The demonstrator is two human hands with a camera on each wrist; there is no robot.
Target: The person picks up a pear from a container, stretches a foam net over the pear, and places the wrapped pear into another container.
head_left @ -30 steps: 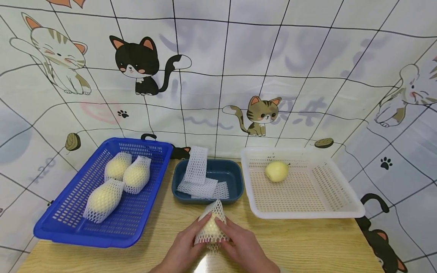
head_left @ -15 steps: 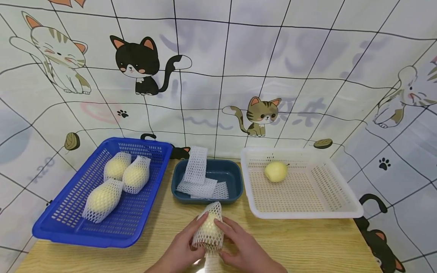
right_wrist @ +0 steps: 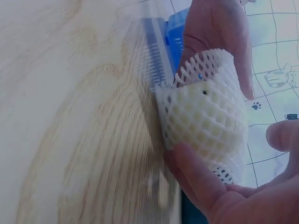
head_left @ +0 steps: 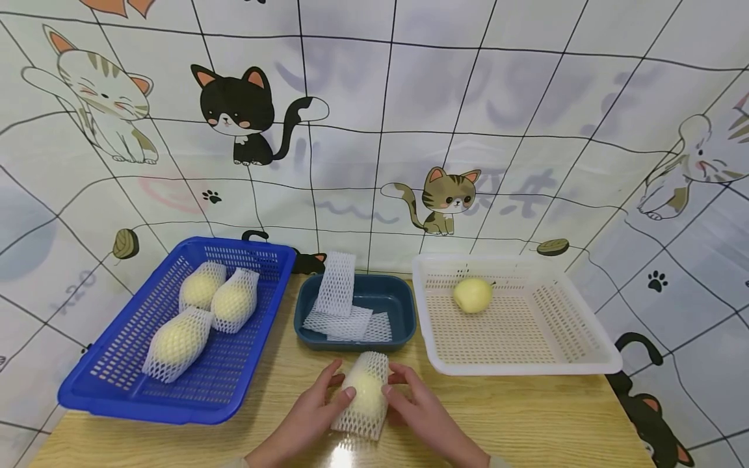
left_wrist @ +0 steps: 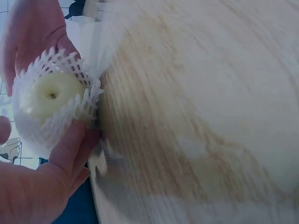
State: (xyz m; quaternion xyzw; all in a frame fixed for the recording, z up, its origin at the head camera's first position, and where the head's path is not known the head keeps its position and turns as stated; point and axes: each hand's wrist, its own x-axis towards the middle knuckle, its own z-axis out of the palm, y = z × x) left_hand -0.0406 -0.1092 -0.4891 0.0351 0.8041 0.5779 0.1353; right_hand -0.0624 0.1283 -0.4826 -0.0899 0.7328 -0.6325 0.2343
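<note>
A pale yellow apple (left_wrist: pixel 52 94) sits inside a white foam net sleeve (head_left: pixel 359 426) at the near middle of the table. My left hand (head_left: pixel 313 403) holds its left side, the thumb on the mesh and the fingers along the far side. On the right, my right hand (head_left: pixel 422 409) holds it with thumb and bent fingertips. In the left wrist view the apple's end shows through the sleeve's mouth. The mesh covers most of the fruit (right_wrist: pixel 205 116) in the right wrist view. Parts of the fingers are hidden behind the sleeve.
A blue basket (head_left: pixel 246 383) at left holds three net-covered apples (head_left: pixel 178 339). Behind the hands stands a dark teal box (head_left: pixel 398 292) with several foam nets (head_left: pixel 336 286). At right, a white basket (head_left: pixel 526 369) contains one bare apple (head_left: pixel 473 295). A cat-print sheet hangs behind.
The net sleeve now reaches lower over the apple, its near end below the fruit. My hands have spread from its near edge to its two sides.
</note>
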